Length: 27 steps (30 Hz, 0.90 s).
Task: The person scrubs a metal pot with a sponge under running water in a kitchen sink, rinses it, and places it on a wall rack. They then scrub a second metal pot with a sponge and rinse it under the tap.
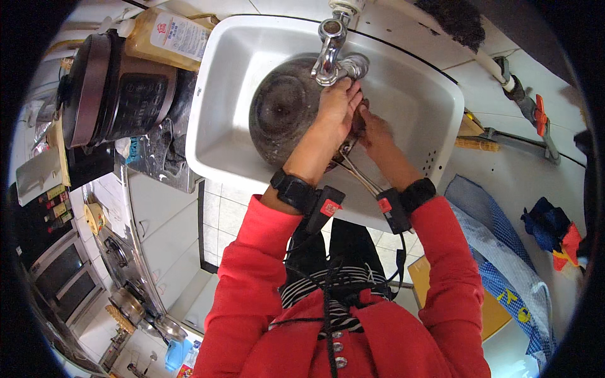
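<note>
A dark, round metal pot (283, 111) lies tilted in the white sink (406, 85), its blackened underside turned up towards me. My left hand (338, 106) reaches over the pot's right side, just below the chrome faucet (331, 52). The palm side shows and the fingers are stretched, but their exact contact is unclear. Close beside it, my right hand (375, 130) grips the pot's right edge, where a dark patch between the hands is hard to make out. Thin metal rods (357, 172), perhaps a wire handle, run from the pot towards my right wrist.
Left of the sink stand a dark electric cooker (123, 94) and a bottle of yellowish liquid (165, 38). A blue-and-white cloth (501, 264) hangs at the right, below a pipe valve with a red handle (540, 108). Metal pots (127, 304) are at the lower left.
</note>
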Available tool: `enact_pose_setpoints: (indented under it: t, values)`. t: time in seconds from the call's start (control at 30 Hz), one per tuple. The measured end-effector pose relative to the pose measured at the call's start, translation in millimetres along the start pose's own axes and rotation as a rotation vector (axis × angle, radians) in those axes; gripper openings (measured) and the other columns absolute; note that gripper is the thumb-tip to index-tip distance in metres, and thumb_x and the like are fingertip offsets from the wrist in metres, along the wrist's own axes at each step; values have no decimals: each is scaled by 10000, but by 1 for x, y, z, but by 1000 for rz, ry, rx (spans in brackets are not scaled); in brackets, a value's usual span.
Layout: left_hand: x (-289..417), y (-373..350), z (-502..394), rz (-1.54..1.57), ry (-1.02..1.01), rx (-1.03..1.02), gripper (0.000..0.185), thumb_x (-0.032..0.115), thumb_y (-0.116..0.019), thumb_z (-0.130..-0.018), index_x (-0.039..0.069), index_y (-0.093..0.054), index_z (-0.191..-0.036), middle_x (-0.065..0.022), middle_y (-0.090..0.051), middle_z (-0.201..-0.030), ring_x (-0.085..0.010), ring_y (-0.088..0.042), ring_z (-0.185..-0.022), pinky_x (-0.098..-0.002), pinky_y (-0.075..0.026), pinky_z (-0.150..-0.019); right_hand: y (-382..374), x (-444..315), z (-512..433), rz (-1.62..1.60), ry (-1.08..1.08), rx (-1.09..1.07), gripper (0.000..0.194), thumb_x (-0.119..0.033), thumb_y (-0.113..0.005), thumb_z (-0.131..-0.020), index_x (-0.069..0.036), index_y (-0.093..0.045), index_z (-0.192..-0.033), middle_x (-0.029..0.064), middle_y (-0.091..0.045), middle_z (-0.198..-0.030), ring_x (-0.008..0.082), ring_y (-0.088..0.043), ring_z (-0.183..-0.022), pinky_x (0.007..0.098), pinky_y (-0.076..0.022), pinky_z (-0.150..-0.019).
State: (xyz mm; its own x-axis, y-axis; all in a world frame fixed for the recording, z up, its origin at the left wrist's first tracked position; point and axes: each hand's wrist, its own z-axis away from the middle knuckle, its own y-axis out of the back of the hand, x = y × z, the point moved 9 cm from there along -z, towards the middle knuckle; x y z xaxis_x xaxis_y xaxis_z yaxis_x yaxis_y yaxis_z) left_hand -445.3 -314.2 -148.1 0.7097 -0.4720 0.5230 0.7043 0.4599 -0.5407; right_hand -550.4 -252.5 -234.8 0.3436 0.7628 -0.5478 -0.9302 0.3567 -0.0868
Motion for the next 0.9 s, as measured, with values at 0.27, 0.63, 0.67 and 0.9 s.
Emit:
enact_pose_setpoints:
  t: [0.27, 0.63, 0.67, 0.9]
  values:
    - [12, -5, 31, -99, 19, -136, 416, 209, -541, -922, -25, -423, -1244, -171, -492, -1282, -280, -496, -1183, -378, -409, -1004, 61, -4, 31, -64, -30, 39, 381, -377, -550, -921, -59, -544, -1132, 58, -615, -1036, 177, -603, -838, 335, -495, -704]
    - [-47, 83, 174, -808, 173, -336, 396, 352, -455, -971, 21, -577, -1149, -109, -649, -1068, -175, -632, -947, -313, -484, -871, 75, -5, 50, -320, 44, 0, 347, -333, -584, -912, -76, -549, -1143, 64, -621, -1043, 174, -618, -850, 346, -529, -729]
    - [-51, 87, 179, -813, 140, -366, 401, 353, -455, -971, 15, -576, -1150, -114, -646, -1075, -178, -631, -952, -317, -485, -874, 73, -5, 52, -322, 61, 13, 341, -333, -583, -912, -78, -551, -1137, 62, -618, -1031, 173, -612, -831, 349, -530, -731]
    - [-74, 110, 199, -734, 88, -419, 343, 271, -467, -975, 29, -500, -1216, -107, -616, -1139, -191, -613, -998, -315, -482, -871, 57, 4, 88, -136, 230, 104, 269, -286, -572, -921, -86, -568, -1101, 26, -588, -867, 165, -530, -653, 358, -541, -676]
